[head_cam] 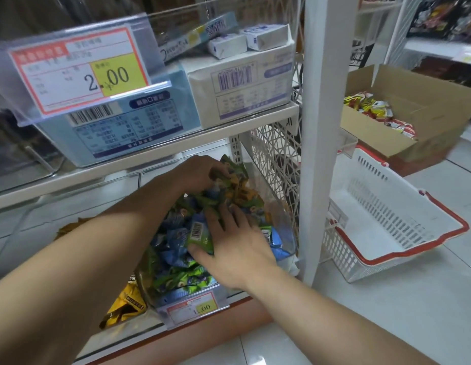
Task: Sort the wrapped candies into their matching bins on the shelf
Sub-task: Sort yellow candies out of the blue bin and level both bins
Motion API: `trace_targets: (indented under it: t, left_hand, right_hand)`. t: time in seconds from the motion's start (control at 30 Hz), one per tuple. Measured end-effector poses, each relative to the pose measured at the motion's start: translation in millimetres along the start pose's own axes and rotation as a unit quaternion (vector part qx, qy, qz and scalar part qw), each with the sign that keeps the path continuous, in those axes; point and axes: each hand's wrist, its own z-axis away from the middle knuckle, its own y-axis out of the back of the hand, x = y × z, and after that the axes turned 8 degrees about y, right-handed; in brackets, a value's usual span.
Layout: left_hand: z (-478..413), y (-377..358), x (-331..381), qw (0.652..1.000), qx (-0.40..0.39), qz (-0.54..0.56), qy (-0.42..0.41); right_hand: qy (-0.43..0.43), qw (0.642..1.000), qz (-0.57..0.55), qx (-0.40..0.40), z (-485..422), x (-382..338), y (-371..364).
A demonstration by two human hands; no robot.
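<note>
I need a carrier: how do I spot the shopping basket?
Look right of the white shelf post, on the pale tiled floor. The white slotted plastic basket has a red rim and is empty, unlike the brown cardboard box of packets behind it.

Lower shelf [44,227], R end: bin [289,241] just beside post [324,127], full of candies [173,248]. L hand [200,172] in heap at bin's back, R hand [237,246] on top nearer front. Price tag [193,306] on bin's front edge; packet [126,304] just L of bin. Upper shelf [176,146]: boxes [129,127] side by side. Floor [387,312], R of post: basket [403,255], carton [424,101] w/ packets [374,109] behind it.
</note>
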Motion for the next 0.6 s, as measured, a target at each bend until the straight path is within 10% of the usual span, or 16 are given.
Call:
trace_targets:
  t: [0.37, 0.6]
  left_hand:
    - [-3, -18, 21, 0.994, -0.109, 0.018, 0.021]
    - [-2, -6, -4, 0.999, 0.035, -0.016, -0.008]
  right_hand:
    - [-0.001, 1.0, -0.008, 0.008, 1, 0, 3]
    - [0.004, 1.0, -0.011, 0.004, 1, 1, 3]
